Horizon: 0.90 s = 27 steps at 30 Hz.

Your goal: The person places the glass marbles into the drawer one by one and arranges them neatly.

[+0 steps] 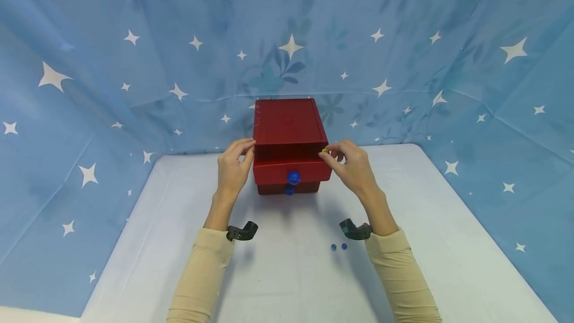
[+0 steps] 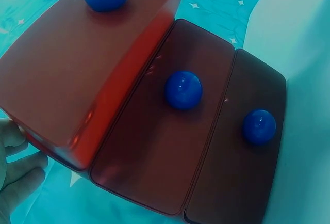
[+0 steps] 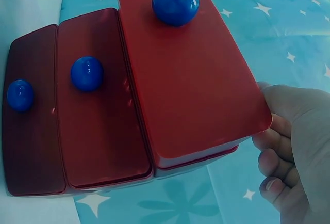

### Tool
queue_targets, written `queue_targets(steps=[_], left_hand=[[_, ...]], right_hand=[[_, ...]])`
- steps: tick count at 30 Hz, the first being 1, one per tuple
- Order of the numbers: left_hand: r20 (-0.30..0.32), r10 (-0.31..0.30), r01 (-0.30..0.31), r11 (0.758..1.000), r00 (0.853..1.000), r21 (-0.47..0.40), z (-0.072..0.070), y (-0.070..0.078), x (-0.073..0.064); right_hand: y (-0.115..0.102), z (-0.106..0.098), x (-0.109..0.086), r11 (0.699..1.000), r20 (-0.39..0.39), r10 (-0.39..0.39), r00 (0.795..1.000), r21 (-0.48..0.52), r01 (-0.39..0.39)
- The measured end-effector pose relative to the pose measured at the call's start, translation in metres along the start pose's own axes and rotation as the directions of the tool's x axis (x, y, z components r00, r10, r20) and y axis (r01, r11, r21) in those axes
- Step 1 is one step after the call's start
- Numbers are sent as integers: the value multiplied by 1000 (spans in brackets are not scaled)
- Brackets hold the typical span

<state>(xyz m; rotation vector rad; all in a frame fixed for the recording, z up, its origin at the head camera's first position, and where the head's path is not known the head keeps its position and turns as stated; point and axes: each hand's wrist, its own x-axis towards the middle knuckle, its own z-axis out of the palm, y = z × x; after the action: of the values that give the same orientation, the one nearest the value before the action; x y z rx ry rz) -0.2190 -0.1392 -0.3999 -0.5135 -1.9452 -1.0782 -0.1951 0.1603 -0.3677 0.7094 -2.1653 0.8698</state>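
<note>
A small red cabinet [image 1: 289, 122] with three drawers stands on the table, and its top drawer [image 1: 291, 171] is pulled out. Each drawer front carries a round blue knob [image 2: 184, 90]. My left hand [image 1: 233, 166] is at the cabinet's left side, fingertips right at its edge beside the drawer opening. At the right end of the opening, my right hand [image 1: 352, 166] pinches a small yellow thing [image 1: 325, 150] between thumb and fingers. That yellow thing is hidden in the right wrist view, where the thumb lies close to the drawer's corner.
Two small blue beads [image 1: 339, 246] lie on the white table [image 1: 287, 273], near the right wrist strap [image 1: 356, 229]. Another strap [image 1: 242, 231] is on the left wrist. A blue cloth [image 1: 188, 64] with white stars hangs behind and at both sides.
</note>
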Motion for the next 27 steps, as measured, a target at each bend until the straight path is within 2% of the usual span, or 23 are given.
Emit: queue_targets(steps=[7,20,27], left_hand=[[17,-11,11,1000,1000,2,0,0,-1],[5,4,-4,1000,1000,2,0,0,-3],[6,11,-11,1000,1000,2,0,0,-2]], right_hand=[[0,-2,-1,1000,12,13,1000,-14,-13],[0,-9,-6,999,22,19,1000,-35,-18],[1,-14,-12,998,2,19,1000,-54,-19]])
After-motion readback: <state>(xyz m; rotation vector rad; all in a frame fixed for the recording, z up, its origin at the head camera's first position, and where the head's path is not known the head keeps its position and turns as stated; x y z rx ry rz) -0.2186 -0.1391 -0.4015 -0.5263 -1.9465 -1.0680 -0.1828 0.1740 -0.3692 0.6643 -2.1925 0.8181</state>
